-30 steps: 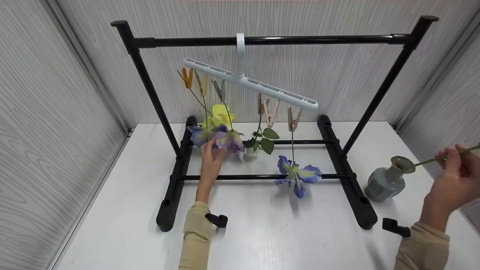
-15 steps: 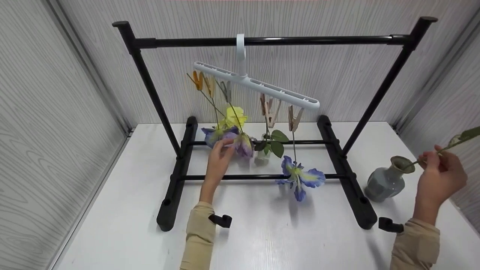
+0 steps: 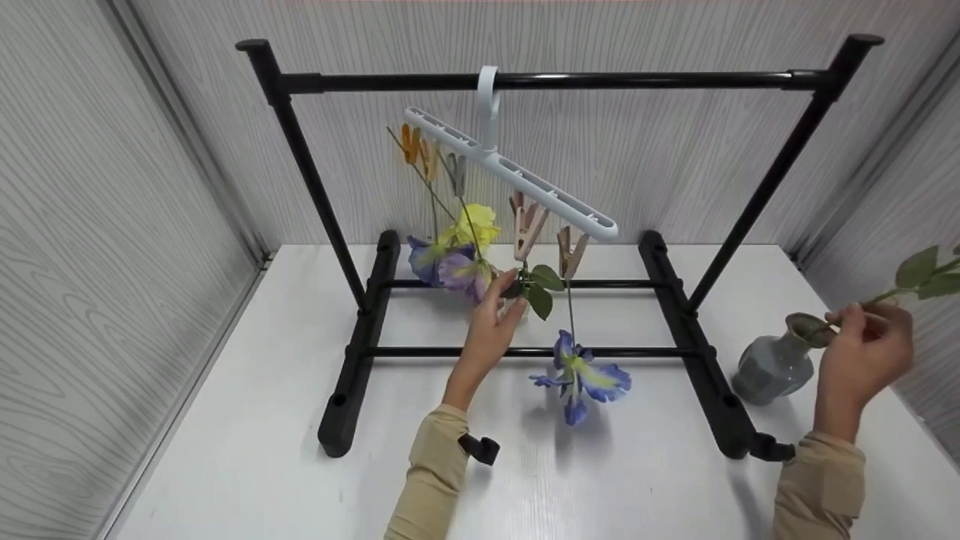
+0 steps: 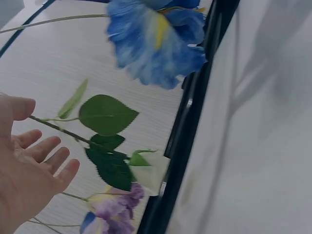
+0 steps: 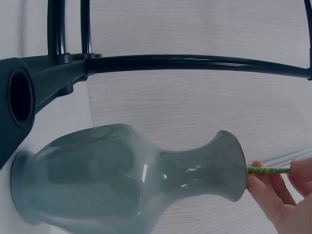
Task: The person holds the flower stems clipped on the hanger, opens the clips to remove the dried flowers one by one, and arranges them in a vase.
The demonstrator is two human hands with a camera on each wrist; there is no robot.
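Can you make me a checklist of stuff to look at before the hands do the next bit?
1. Vase standing upright on the table: ok.
2. Right hand pinching the green stem: ok.
3. Green stem going into the vase's mouth: ok.
4. Green stem touching the bottom inside: cannot tell; the vase hides it.
5. Left hand gripping the hanging leafy stem: not ok; its fingers are open.
6. Hanger hooked over the black rail: ok.

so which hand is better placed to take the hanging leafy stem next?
Left, likely: the left hand is open at the hanging leafy stem, while the right hand pinches another stem at the vase's mouth.
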